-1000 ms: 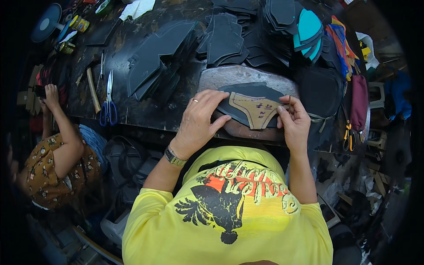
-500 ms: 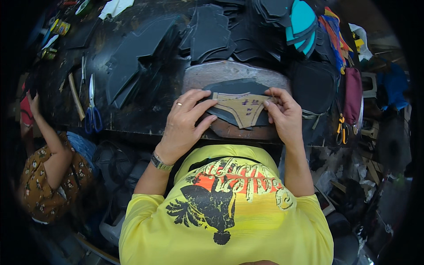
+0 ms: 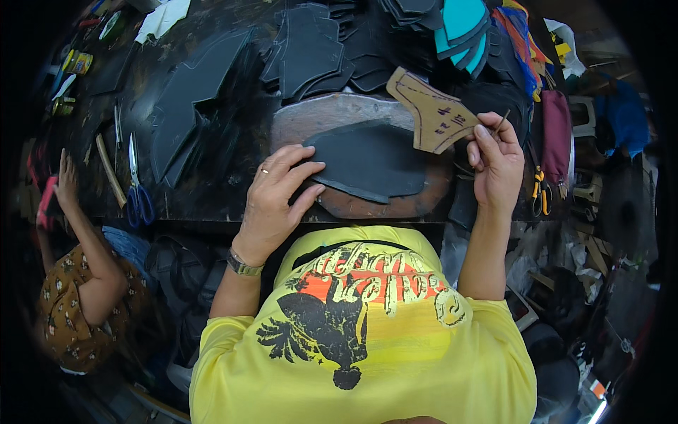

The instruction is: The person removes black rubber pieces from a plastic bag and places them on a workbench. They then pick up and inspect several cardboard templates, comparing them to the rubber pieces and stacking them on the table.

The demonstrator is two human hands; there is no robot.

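Observation:
A brown cardboard pattern piece with drawn lines and markings is pinched between the thumb and fingers of my right hand, lifted and tilted to the right. A thin stick-like tool also pokes up from that hand; its kind is unclear. Below and left of the pattern, a dark, roughly oval sheet lies on a worn board at the table's front edge. My left hand has its fingers apart, their tips touching the sheet's left edge.
Blue-handled scissors and a wooden stick lie left. Stacked dark cut pieces and turquoise ones sit behind the board. Orange-handled scissors hang at right beside a maroon pouch. Another person's hand is at far left.
My right hand has lifted the cardboard pattern off the dark sheet and carried it up and right, turning it. My left hand has released the pattern and stays at the sheet's left edge.

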